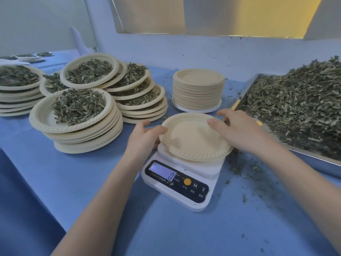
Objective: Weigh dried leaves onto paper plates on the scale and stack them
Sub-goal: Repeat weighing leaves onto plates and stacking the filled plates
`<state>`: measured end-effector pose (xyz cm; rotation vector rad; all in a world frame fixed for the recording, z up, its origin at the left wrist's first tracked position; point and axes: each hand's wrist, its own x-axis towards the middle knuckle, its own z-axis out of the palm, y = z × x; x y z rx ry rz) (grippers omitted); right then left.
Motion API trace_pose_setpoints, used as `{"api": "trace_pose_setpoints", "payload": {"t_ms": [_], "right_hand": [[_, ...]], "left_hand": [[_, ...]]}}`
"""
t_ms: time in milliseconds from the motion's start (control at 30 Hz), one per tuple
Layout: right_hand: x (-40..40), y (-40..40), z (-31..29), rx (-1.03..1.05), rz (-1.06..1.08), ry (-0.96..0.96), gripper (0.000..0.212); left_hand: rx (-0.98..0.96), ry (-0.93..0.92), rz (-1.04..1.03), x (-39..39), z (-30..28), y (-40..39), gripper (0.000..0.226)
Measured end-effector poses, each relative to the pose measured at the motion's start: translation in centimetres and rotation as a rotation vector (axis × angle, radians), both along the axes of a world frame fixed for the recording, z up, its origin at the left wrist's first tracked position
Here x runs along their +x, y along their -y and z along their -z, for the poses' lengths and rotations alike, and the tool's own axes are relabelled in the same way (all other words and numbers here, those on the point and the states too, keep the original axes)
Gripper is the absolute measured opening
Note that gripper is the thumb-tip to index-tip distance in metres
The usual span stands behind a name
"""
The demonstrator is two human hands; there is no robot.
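An empty paper plate sits tilted on the white scale, whose display reads 0. The left hand grasps the plate's left rim, thumb on top, and the right hand grips the right rim with curled fingers. Just behind stands a stack of unused plates. To the left, crowding the blue table, rise several stacks of filled plates (each top plate heaped with dried leaves). On the right a metal tray holds a big pile of loose leaves, and crumbs lie scattered between tray and scale.
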<state>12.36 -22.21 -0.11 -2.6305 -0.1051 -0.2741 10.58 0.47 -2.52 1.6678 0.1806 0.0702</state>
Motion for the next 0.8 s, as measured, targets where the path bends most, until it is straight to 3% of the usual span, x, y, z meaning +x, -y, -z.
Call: {"api": "trace_pose_setpoints", "payload": {"t_ms": [133,300,400,600,800], "right_hand": [[0.1,0.2,0.0,0.006,-0.018,0.007,0.066],[0.2,0.4,-0.2,0.026,-0.031,-0.014,0.069],[0.1,0.4,-1.0,0.048,-0.032,0.006,0.072],[1.0,4.5,-2.8,0.02,0.018,0.074,0.048],[2.9,13.3,-2.7,-0.084,0.177,-0.096,0.059]], "left_hand": [[0.142,0.07,-0.023,-0.1,-0.1,0.3,0.079],[0.455,0.337,-0.033,0.0,-2.1,1.2,0.058],[0.686,0.486,0.113,1.0,-4.7,4.4,0.048],[0.763,0.467,0.454,4.0,-7.5,14.8,0.049],[0.899,0.299,0.76,8.5,-7.0,24.0,0.061]]}}
